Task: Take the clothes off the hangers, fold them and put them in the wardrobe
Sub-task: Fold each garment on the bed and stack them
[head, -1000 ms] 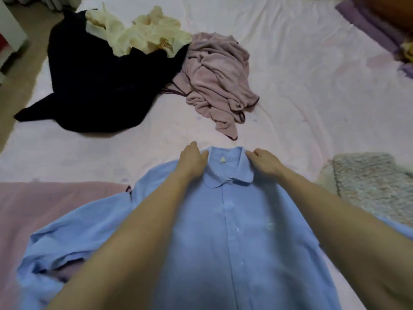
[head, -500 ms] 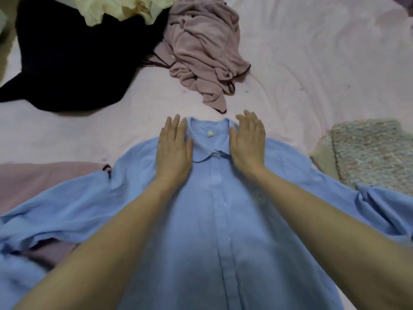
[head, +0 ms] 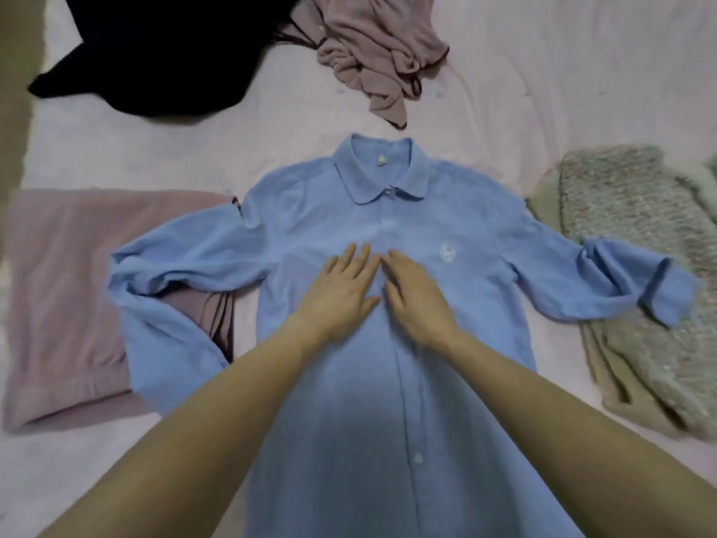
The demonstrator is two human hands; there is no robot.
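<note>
A light blue button-up shirt (head: 310,227) lies face up on the pink bed sheet (head: 543,91), collar away from me and sleeves spread to both sides. My left hand (head: 341,293) and my right hand (head: 415,297) lie flat side by side on the shirt's chest, fingers straight, pressing the cloth on either side of the button placket. The left sleeve is crumpled and lies partly over a folded mauve garment (head: 66,297). The right sleeve's cuff rests on a folded speckled knit garment (head: 640,242).
A crumpled dusty-pink garment (head: 372,44) lies beyond the collar. A black garment (head: 155,52) is heaped at the top left. The bed's left edge and a strip of floor (head: 15,110) show at the far left.
Both hands have slid from beside the collar down to the middle of the chest, flat on the cloth. The view has tilted down, so the whole shirt is now seen.
</note>
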